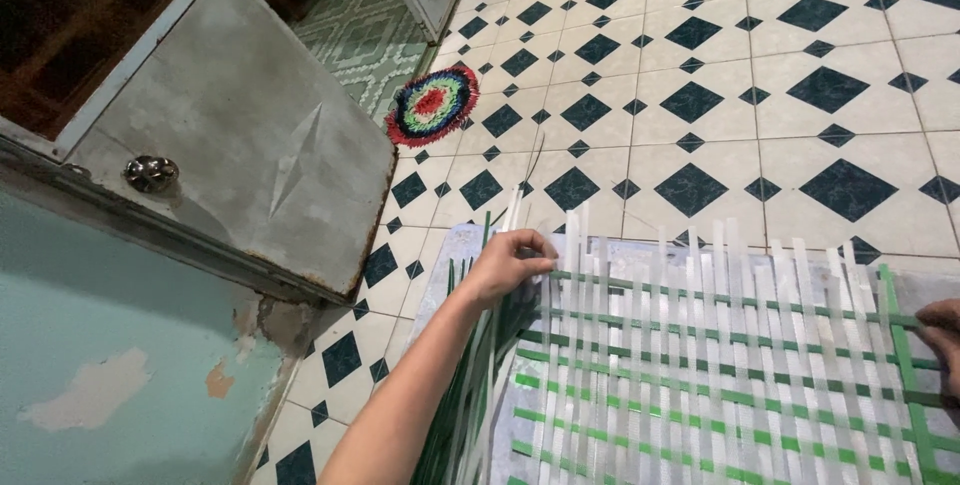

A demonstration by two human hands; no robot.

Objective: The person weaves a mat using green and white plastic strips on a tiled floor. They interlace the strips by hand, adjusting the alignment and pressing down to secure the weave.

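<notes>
A half-woven mat of white upright strips crossed by green horizontal strips lies on the tiled floor. My left hand rests on its top left corner, fingers pinching the end of the topmost green strip among the white strips. My right hand shows only partly at the right edge, fingers curled at the other end of the green strips beside a bright green upright strip. A bundle of loose dark green strips lies along the mat's left side under my forearm.
An open grey metal door with a round knob stands at the left, above a pale teal wall. A small round multicoloured rug lies on the black-and-white diamond tiles by the doorway.
</notes>
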